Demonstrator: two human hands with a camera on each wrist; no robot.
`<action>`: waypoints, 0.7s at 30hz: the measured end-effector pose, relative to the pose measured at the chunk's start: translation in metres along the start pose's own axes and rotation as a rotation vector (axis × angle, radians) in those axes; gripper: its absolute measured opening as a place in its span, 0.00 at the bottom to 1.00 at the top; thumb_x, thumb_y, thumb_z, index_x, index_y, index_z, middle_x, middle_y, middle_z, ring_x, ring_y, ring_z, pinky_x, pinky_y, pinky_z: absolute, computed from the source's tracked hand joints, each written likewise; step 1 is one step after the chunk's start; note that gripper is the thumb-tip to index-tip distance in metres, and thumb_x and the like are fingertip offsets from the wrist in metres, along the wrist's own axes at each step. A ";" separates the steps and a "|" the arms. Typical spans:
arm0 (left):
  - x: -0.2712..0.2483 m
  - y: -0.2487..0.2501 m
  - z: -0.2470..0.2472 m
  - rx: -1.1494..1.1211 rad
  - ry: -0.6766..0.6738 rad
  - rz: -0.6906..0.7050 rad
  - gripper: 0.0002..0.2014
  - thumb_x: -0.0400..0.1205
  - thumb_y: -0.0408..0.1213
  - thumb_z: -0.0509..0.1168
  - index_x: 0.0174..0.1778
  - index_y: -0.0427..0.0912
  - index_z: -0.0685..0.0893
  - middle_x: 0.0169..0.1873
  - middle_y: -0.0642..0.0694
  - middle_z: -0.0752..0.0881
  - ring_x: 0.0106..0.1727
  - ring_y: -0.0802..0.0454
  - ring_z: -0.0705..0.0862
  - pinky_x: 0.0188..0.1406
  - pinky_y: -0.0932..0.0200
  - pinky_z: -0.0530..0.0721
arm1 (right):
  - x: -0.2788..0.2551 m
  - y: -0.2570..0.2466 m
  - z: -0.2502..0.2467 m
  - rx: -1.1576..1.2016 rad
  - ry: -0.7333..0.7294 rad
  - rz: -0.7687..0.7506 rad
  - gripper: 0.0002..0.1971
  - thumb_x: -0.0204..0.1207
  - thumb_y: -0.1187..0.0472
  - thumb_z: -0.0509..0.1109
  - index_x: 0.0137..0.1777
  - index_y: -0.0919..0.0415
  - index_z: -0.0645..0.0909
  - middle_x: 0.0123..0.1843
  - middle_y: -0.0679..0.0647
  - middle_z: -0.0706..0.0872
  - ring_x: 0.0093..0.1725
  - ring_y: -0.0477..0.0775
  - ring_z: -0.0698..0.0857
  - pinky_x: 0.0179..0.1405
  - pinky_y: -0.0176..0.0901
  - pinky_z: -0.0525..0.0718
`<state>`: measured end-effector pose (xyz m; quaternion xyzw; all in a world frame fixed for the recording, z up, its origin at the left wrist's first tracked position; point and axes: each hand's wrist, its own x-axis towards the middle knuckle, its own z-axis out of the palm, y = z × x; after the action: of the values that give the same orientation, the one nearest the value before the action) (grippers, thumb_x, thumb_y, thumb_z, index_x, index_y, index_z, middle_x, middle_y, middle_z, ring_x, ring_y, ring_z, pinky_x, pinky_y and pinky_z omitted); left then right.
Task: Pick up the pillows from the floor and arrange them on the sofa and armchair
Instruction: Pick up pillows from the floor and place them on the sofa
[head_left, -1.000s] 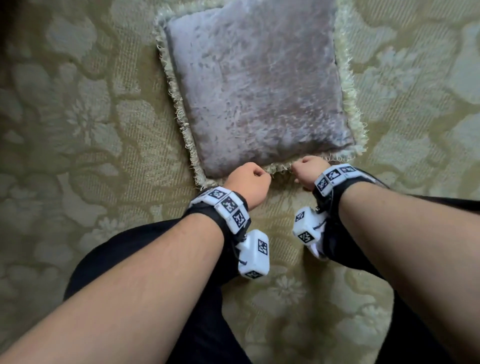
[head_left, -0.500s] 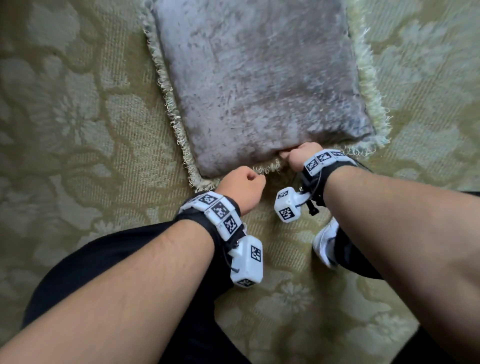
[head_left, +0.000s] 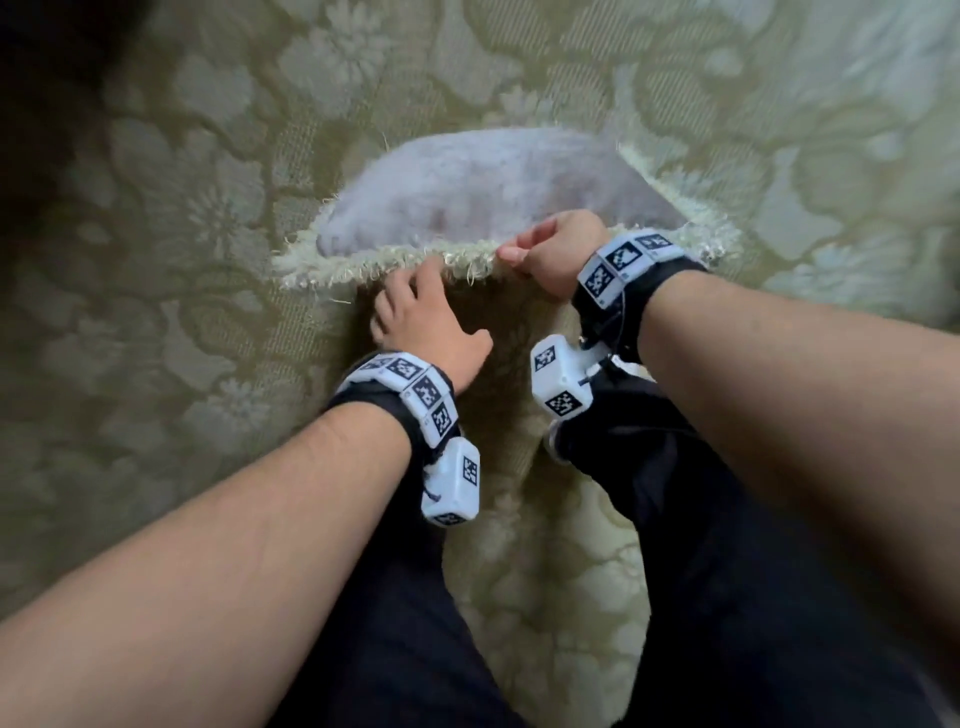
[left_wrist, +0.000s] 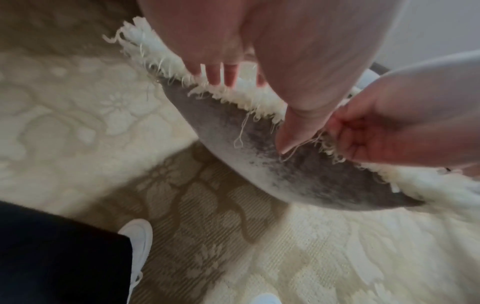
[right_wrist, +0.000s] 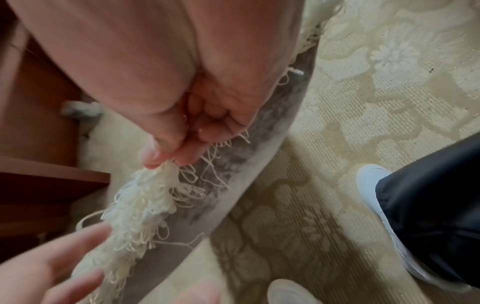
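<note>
— Lifted now: the square grey velvet pillow with the cream fringe (head_left: 498, 182) lay flat on the patterned olive carpet (head_left: 171, 270) a second ago; from the head view its near edge is raised, the far edge seemingly still down.

— And the right hand (head_left: 558, 252)?

— Pinching the fringe. The left hand (head_left: 421, 317) is spread, fingers loose.

— Left wrist view?

— Left fingers (left_wrist: 217, 74) straight, touching the fringe, gripping nothing.

— Right wrist view?

— Thumb and fingers (right_wrist: 161, 152) clamp fringe only. I'd slide the left hand under the body; fringe could tear.
</note>
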<state>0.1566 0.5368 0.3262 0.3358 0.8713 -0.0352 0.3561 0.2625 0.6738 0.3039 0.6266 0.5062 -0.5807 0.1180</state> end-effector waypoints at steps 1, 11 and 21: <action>-0.011 0.006 -0.016 0.039 0.049 -0.009 0.49 0.68 0.52 0.77 0.83 0.57 0.58 0.81 0.42 0.62 0.80 0.38 0.61 0.81 0.39 0.56 | -0.019 -0.014 -0.011 0.020 0.006 -0.010 0.08 0.75 0.56 0.82 0.50 0.59 0.92 0.39 0.43 0.91 0.46 0.44 0.91 0.50 0.38 0.89; -0.108 0.077 -0.186 0.315 -0.101 0.121 0.19 0.78 0.44 0.67 0.66 0.56 0.82 0.69 0.44 0.83 0.73 0.38 0.77 0.78 0.38 0.65 | -0.221 -0.081 -0.139 -0.216 -0.045 -0.222 0.14 0.74 0.45 0.80 0.53 0.52 0.93 0.47 0.45 0.92 0.47 0.42 0.88 0.42 0.34 0.80; -0.198 0.161 -0.243 0.070 -0.051 0.467 0.07 0.75 0.35 0.61 0.34 0.44 0.83 0.31 0.48 0.87 0.36 0.44 0.85 0.33 0.55 0.80 | -0.327 -0.081 -0.239 -0.355 0.162 -0.282 0.07 0.75 0.50 0.80 0.47 0.51 0.94 0.38 0.43 0.91 0.41 0.45 0.89 0.41 0.38 0.85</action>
<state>0.2126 0.6234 0.6628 0.5392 0.7590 0.0095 0.3649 0.4063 0.7241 0.6879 0.5639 0.6905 -0.4411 0.1029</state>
